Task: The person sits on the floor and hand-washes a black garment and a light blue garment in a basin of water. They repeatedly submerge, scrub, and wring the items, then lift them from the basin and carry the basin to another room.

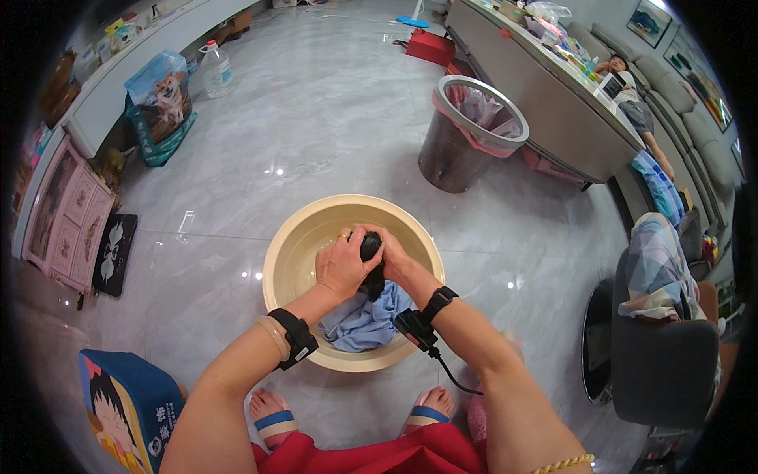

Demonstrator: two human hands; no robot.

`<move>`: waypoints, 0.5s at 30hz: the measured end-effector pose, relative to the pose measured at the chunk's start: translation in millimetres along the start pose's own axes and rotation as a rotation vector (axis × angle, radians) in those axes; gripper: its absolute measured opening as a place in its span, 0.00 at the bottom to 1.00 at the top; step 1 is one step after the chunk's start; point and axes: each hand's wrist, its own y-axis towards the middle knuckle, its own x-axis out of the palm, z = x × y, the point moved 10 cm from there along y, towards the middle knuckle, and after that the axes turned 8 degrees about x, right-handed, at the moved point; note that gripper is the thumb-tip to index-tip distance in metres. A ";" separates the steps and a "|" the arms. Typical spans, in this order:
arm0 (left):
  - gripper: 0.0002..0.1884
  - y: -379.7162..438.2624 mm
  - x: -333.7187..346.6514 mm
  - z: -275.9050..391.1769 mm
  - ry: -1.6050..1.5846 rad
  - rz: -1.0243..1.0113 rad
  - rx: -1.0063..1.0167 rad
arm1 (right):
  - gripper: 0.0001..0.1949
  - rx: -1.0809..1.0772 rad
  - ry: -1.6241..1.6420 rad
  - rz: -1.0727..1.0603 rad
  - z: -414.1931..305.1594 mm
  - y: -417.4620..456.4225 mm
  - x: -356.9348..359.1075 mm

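Over a cream plastic basin [278, 237] on the floor, my left hand [340, 263] and my right hand [394, 252] meet around a bunched black cloth [372, 244]. Both hands grip it, and part of it hangs down below my fingers. Light blue fabric [370, 323] lies crumpled in the near side of the basin, under the black cloth. Shallow water [302, 260] seems to cover the basin's bottom. Each wrist wears a black strapped device, and a cable runs from the right one.
A lined trash bin [456, 148] stands beyond the basin to the right. A grey chair [663, 367] with a plaid cloth is at right, a blue cartoon-printed stool [133, 403] at lower left. A pet food bag [160, 109] and water bottle [216, 68] stand far left. Someone reclines on the sofa [657, 83].
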 end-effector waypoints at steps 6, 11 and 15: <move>0.19 -3.0 8.4 -22.7 0.097 -0.097 -0.040 | 0.11 0.058 -0.163 0.114 12.7 19.3 -6.1; 0.19 -3.4 14.9 -35.6 0.105 -0.154 -0.065 | 0.13 0.020 -0.207 0.203 14.4 26.6 -10.3; 0.18 -2.8 28.1 -47.7 0.092 -0.206 -0.087 | 0.19 -0.051 -0.520 0.426 7.8 50.8 -42.3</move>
